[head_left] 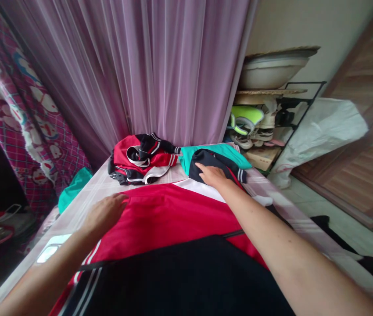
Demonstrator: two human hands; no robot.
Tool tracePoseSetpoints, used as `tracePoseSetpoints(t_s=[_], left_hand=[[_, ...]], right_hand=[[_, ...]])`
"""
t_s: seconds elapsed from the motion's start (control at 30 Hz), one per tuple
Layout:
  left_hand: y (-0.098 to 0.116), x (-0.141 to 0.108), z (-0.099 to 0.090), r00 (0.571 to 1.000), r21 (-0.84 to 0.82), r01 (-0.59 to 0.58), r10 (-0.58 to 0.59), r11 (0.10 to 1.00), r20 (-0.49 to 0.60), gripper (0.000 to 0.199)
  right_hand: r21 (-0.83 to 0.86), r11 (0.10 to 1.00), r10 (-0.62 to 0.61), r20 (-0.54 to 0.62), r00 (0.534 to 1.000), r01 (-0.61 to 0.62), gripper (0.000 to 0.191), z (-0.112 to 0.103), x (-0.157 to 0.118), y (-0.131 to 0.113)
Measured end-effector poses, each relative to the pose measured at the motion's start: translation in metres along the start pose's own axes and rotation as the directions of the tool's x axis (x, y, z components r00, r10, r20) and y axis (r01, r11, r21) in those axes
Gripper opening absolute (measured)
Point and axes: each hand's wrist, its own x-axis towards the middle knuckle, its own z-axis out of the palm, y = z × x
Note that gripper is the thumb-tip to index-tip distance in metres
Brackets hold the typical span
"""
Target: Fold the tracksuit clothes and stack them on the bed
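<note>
Hands lie flat and open, left hand (105, 213) and right hand (213, 175) pressing the red garment (170, 219)

home: curtain (160, 66), shoe rack (268, 123)

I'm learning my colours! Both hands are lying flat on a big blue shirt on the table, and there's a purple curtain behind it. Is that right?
Not quite. The head view shows the shirt is red, not blue. Both the left hand and right hand do lie flat on it, on the table, with the purple curtain behind.
</note>
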Motion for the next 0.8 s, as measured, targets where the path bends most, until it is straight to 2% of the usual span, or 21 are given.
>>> tracePoseSetpoints(t_s=[0.03,0.1,0.2,0.27,0.4,0.5,0.57,0.63,0.73,0.8], left_hand=[[-0.012,0.016,0.002,1.000,0.014,0.009,-0.008,1.000,-0.020,0.047],[-0.033,0.041,0.008,1.000,0.031,0.029,-0.029,0.999,0.006,0.049],[-0.053,0.062,0.021,0.994,0.017,0.013,-0.015,1.000,0.109,0.054],[-0.058,0.068,0.027,0.987,-0.006,-0.010,0.011,1.000,0.163,0.052],[-0.057,0.070,0.034,0.978,-0.091,-0.049,0.066,0.995,0.200,0.043],[-0.057,0.071,0.035,0.983,-0.124,-0.002,0.025,0.992,0.182,0.040],[-0.058,0.071,0.035,0.984,-0.114,0.033,-0.012,0.993,0.177,0.036],[-0.059,0.071,0.036,0.983,-0.093,0.052,-0.035,0.994,0.178,0.030],[-0.059,0.070,0.039,0.983,-0.061,0.067,-0.056,0.996,0.173,0.024],[-0.059,0.070,0.043,0.982,-0.031,0.083,-0.077,0.996,0.174,0.024]], right_hand=[[-0.017,0.999,-0.037,0.046,0.998,0.038,0.060,0.002,0.009,-0.006],[-0.043,0.995,-0.081,0.131,0.988,0.088,0.058,0.008,0.023,-0.016],[-0.055,0.994,-0.089,0.156,0.984,0.099,0.038,0.017,0.036,-0.021],[-0.060,0.994,-0.088,0.135,0.987,0.097,0.028,0.024,0.040,-0.020],[-0.052,0.994,-0.086,0.114,0.990,0.092,0.035,0.034,0.042,-0.016],[-0.025,0.988,-0.145,0.147,0.978,0.150,0.043,0.034,0.043,-0.013],[-0.036,0.979,-0.191,0.168,0.967,0.200,0.034,0.031,0.043,-0.013],[-0.076,0.981,-0.170,0.101,0.980,0.178,0.030,0.031,0.043,-0.014],[-0.109,0.993,-0.063,-0.105,0.992,0.051,0.036,0.041,0.043,-0.016],[-0.119,0.993,-0.038,-0.147,0.988,0.020,0.037,0.051,0.044,-0.017]])
